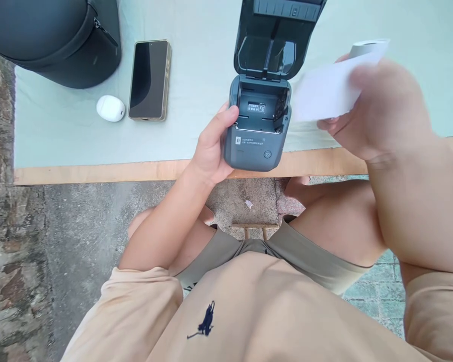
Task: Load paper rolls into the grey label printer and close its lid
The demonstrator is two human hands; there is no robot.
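Left hand [215,143] holds dark grey device [245,156], center of frame, a bit above the middle; thumb on its left side wall, fingers mostly hidden behind/under it. Device tilted toward camera, hinged lid [275,37] swung open, reaching the top edge of frame. Open bay [258,118] faces the camera, small white label [255,107] inside. Front panel: printed text, white icon, round power button [267,154] at lower right.

Right hand [388,108], upper right of frame, motion-blurred, closed around white paper roll [366,49]; loose white strip [322,93] runs left and down from it, its end just beside the device's right side. Touching or not, can't tell.

Table [200,55] under pale green cloth, bare wood edge [98,171] along the near side. On it, upper left: phone [149,80], screen up and dark; small white case [110,108] just left of the phone's lower end; big black zippered bag [71,55] in the corner, zipper pull [104,32] on its right side.

Below table: concrete floor [86,216], small pale scrap [248,204] near center of frame. Wearer seated, beige shirt [249,311], olive shorts [313,251].
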